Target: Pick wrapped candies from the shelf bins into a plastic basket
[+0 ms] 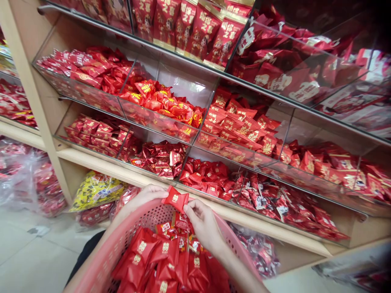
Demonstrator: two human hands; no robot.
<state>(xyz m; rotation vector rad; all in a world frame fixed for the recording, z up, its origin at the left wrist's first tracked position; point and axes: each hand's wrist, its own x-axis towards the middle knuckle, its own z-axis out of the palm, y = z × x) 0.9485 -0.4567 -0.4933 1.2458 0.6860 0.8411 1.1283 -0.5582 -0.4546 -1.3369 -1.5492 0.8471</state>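
A small red candy packet (175,199) is pinched between both my hands just above a pink plastic basket (114,248). My left hand (147,196) grips its left end, fingers closed. My right hand (204,224) holds its right end with thumb and fingertips. The basket sits under my forearms and is filled with several red candy packets (159,260) marked with gold characters.
Wooden shelves (100,165) with clear acrylic bins (189,134) of red wrapped sweets rise right in front of me. A yellow bag (94,189) and clear sacks of candy (42,185) lie on the lowest level and floor at left. White tiled floor (33,260) lies at left.
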